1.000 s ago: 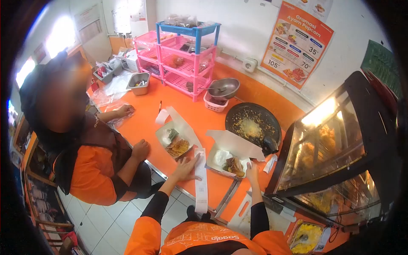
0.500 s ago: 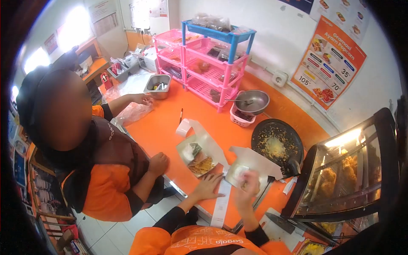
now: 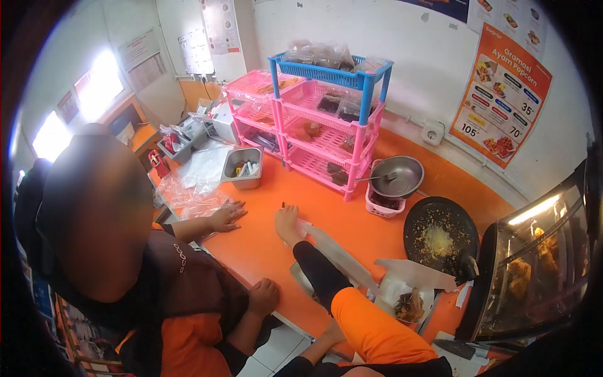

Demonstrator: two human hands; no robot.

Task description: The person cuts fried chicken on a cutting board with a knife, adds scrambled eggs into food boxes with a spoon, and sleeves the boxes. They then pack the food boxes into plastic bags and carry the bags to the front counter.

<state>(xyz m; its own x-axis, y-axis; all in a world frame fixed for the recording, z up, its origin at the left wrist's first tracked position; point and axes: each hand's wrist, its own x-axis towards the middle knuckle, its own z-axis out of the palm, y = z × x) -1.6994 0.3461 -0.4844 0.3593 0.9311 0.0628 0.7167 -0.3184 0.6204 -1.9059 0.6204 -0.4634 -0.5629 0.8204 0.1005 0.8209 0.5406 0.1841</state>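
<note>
My right hand (image 3: pixel 287 224) reaches forward across the orange counter with its fingers closed. A dark end of a pen (image 3: pixel 282 205) pokes out beyond the fingers. Beneath my right arm lies an open paper food box (image 3: pixel 339 251), its inside mostly hidden by the sleeve. My left hand (image 3: pixel 334 332) is low at the counter's front edge, partly behind my right arm; its fingers are hidden. To the right, a second open box (image 3: pixel 388 290) holds a browned piece of fried food (image 3: pixel 409 306).
A co-worker (image 3: pixel 188 276) stands at the left, both hands on the counter. Behind are pink racks (image 3: pixel 320 129), a metal tub (image 3: pixel 243 182) and a metal bowl (image 3: pixel 402 177). A crumb-covered black stone plate (image 3: pixel 440 217), a knife (image 3: pixel 453 345) and a lit display case (image 3: pixel 534 270) are right.
My right hand has moved from the right box to the pen, uncovering the fried food. The co-worker's far hand now lies flat on the counter. The view has shifted.
</note>
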